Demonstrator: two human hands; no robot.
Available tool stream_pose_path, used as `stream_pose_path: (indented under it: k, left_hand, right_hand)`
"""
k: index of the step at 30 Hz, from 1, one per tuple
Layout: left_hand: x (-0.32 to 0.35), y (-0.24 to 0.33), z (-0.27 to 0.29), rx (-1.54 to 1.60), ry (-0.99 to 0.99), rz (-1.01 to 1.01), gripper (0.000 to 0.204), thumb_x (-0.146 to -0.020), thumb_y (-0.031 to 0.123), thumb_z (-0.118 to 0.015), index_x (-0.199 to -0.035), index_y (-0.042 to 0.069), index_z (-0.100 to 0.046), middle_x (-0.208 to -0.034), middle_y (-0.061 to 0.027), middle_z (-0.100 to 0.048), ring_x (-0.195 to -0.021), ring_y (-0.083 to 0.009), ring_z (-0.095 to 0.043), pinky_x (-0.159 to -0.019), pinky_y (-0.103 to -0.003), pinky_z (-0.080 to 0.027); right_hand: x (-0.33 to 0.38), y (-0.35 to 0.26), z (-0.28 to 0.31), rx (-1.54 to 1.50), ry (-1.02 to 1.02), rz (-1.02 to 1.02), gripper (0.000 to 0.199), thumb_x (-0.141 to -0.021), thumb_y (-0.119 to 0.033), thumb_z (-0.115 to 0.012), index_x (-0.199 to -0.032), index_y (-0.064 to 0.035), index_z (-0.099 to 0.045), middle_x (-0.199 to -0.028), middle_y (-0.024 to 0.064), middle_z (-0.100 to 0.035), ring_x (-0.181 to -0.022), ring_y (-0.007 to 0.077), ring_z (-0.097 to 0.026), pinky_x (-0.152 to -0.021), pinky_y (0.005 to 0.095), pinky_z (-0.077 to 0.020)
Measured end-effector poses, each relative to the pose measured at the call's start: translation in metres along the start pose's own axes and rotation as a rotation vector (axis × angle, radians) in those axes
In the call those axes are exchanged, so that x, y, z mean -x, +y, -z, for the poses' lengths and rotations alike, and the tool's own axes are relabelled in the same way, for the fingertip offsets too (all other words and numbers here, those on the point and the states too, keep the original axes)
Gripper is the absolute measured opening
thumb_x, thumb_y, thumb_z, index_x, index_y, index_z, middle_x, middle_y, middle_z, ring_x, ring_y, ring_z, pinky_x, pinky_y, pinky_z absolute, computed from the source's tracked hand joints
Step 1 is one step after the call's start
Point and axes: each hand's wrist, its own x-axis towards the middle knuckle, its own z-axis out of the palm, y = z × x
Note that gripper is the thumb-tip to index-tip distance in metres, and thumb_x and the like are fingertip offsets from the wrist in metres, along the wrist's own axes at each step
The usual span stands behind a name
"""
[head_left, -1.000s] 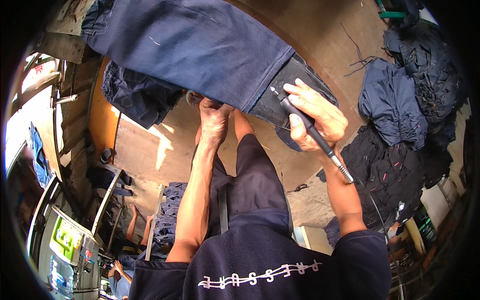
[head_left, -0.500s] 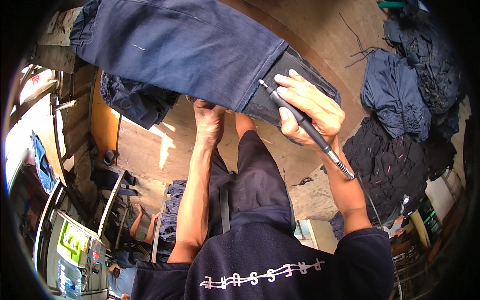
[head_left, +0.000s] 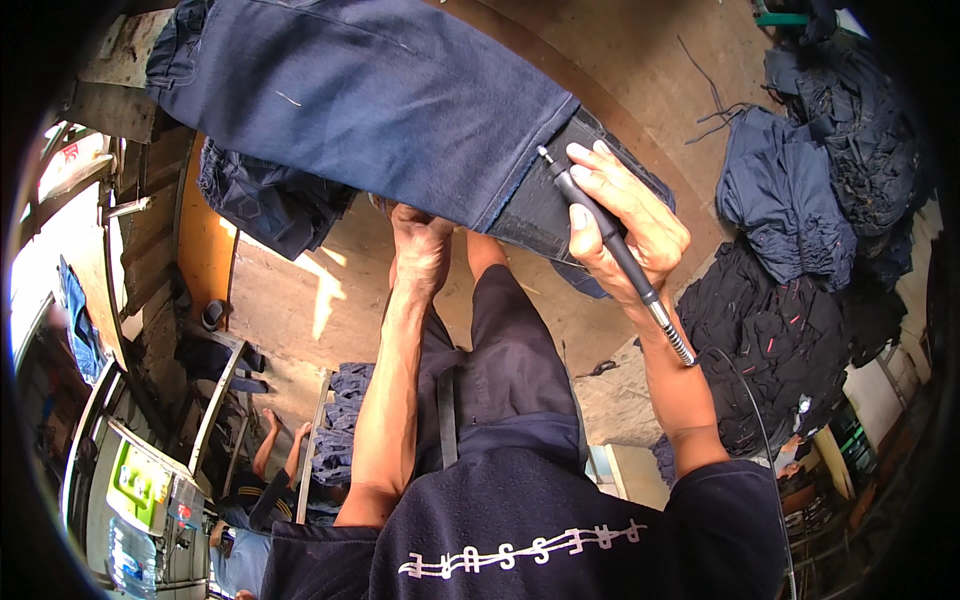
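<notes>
A dark blue trouser leg (head_left: 380, 110) is stretched flat over a black board (head_left: 560, 190), whose end sticks out past the hem. My right hand (head_left: 635, 215) grips a black pen-shaped rotary handpiece (head_left: 625, 262) with a spring collar and a thin cable at its rear. The metal tip points at the frayed hem and lies at or just above it; contact cannot be told. At the near lower edge of the trouser leg, my left hand (head_left: 422, 240) is closed, its fingertips partly hidden under the cloth. A short white thread (head_left: 288, 98) lies on the fabric.
Dark garments (head_left: 790, 190) and a black clothing heap (head_left: 760, 340) lie on the floor at right. Bunched dark cloth (head_left: 265, 200) hangs below the trouser leg at left. Another person (head_left: 245, 555) sits at lower left, near a blue water bottle (head_left: 132, 555).
My right hand has shifted slightly, and the handpiece tip has moved a little right and up along the hem. My left hand stays in nearly the same place.
</notes>
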Motion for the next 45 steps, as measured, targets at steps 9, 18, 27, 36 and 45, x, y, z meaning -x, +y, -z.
stream_pose_path:
  k: [9, 18, 27, 36, 45]
  left_hand:
    - [0.001, 0.004, -0.007, -0.025, 0.021, 0.003, 0.030, -0.087, -0.011, -0.077, -0.114, 0.002, -0.078, -0.116, -0.0052, -0.081, -0.110, -0.0173, -0.073, -0.105, -0.036, -0.052]
    - [-0.006, -0.011, 0.018, -0.051, -0.109, 0.006, 0.059, -0.089, 0.014, -0.094, -0.141, 0.004, -0.069, -0.143, -0.0054, -0.072, -0.134, -0.0223, -0.066, -0.120, -0.044, -0.046]
    - [0.000, 0.001, -0.002, -0.017, 0.025, 0.017, 0.031, -0.088, -0.015, -0.074, -0.111, 0.003, -0.081, -0.117, -0.0032, -0.082, -0.111, -0.0162, -0.074, -0.107, -0.036, -0.053]
    - [0.000, 0.009, -0.009, -0.090, 0.075, 0.025, 0.024, -0.092, -0.009, -0.076, -0.113, 0.002, -0.080, -0.115, -0.0035, -0.082, -0.110, -0.0155, -0.073, -0.106, -0.037, -0.052]
    - [-0.005, 0.049, 0.002, -0.443, -0.127, 0.200, 0.048, -0.096, 0.016, -0.083, -0.140, 0.002, -0.071, -0.136, -0.0101, -0.075, -0.126, -0.0228, -0.069, -0.110, -0.039, -0.052]
  right_hand:
    - [-0.002, -0.002, -0.002, -0.034, 0.007, 0.026, 0.028, -0.078, 0.001, -0.078, -0.106, 0.0069, -0.080, -0.103, 0.0210, -0.083, -0.108, 0.0366, -0.082, -0.109, 0.0534, -0.0616]
    - [0.000, -0.002, 0.001, -0.102, -0.065, 0.096, 0.026, -0.080, -0.002, -0.078, -0.104, 0.0062, -0.080, -0.100, 0.0205, -0.083, -0.107, 0.0356, -0.083, -0.106, 0.0527, -0.0633]
    - [0.001, 0.000, -0.001, -0.086, -0.060, 0.076, 0.027, -0.081, -0.002, -0.078, -0.107, 0.0046, -0.081, -0.102, 0.0180, -0.083, -0.109, 0.0351, -0.082, -0.108, 0.0538, -0.0624]
    - [0.003, 0.001, 0.001, -0.085, -0.063, 0.063, 0.025, -0.081, -0.001, -0.078, -0.105, 0.0049, -0.081, -0.100, 0.0173, -0.083, -0.109, 0.0352, -0.082, -0.108, 0.0539, -0.0624]
    - [-0.015, -0.023, 0.012, -0.117, 0.339, -0.234, 0.033, -0.111, -0.023, -0.071, -0.129, 0.0037, -0.077, -0.121, 0.0171, -0.081, -0.116, 0.0323, -0.077, -0.106, 0.0417, -0.0583]
